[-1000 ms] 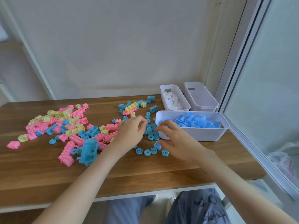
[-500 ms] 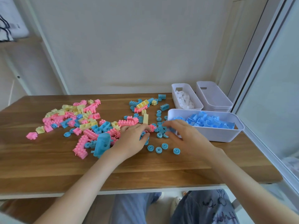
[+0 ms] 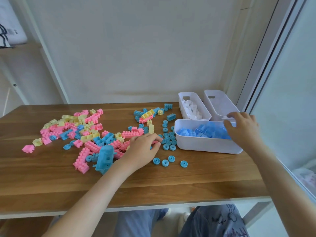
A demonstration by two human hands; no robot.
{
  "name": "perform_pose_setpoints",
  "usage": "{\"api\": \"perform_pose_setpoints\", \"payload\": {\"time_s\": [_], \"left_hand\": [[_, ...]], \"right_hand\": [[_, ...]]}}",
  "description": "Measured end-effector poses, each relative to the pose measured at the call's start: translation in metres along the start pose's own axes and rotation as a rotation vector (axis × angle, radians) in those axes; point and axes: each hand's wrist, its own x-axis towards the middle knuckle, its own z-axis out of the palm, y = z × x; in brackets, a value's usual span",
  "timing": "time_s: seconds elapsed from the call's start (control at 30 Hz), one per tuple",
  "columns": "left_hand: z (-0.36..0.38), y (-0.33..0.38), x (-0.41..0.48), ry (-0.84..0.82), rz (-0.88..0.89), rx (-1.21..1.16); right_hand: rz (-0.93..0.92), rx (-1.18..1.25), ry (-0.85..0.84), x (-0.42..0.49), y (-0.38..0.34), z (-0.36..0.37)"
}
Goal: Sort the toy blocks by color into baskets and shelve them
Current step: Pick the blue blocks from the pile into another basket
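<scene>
And the right hand (image 3: 242, 129) has swung away from the blue rings (image 3: 168, 139), where it was working half a second ago. It is now over the far right end of the blue basket (image 3: 205, 146), above the blue blocks (image 3: 205, 130) heaped inside. Its fingers are spread and slack with nothing showing between them, so I'd call that a drop just made. The left hand (image 3: 143, 151) has stayed low on the table (image 3: 171, 182) at the edge of the ring cluster, fingers curled down onto the pieces. Whether they have closed on a ring or only rake at them, I cannot tell; the palm hides it. Four rings (image 3: 165, 162) lie loose just in front, near the basket's front wall. The white-block basket (image 3: 188, 100) and the empty basket (image 3: 220, 106) stand behind. The mixed pile (image 3: 77, 127) of pink, yellow and blue is untouched, so sorting looks far from done, shelving not begun.
</scene>
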Motion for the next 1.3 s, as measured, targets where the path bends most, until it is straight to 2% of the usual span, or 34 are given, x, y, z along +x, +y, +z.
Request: {"api": "perform_pose_setpoints", "payload": {"time_s": [0.13,0.33,0.4,0.53,0.7,0.83,1.1,1.3], "left_hand": [[0.002,0.004,0.000,-0.005,-0.007,-0.030],[0.002,0.027,-0.001,0.049,0.040,-0.131],[0.002,0.042,0.000,0.048,0.092,-0.180],[0.002,0.068,0.005,0.014,0.132,-0.254],[0.001,0.078,0.012,-0.036,0.038,-0.389],[-0.004,0.070,0.008,-0.048,-0.128,-0.617],[-0.017,0.052,-0.002,0.018,-0.202,-0.680],[-0.035,0.039,-0.004,0.106,-0.236,-0.747]], "right_hand": [[0.195,0.244,-0.005,0.006,0.024,-0.010],[0.201,0.176,0.064,0.005,0.027,-0.014],[0.318,0.160,-0.017,0.003,0.033,-0.017],[0.486,0.191,-0.325,-0.005,0.038,-0.023],[0.419,0.220,-0.303,-0.003,0.041,-0.025],[0.364,0.250,-0.292,-0.005,0.039,-0.025],[0.217,0.424,-0.217,-0.006,0.008,-0.040],[0.196,0.530,-0.287,-0.001,-0.049,-0.036]]}}
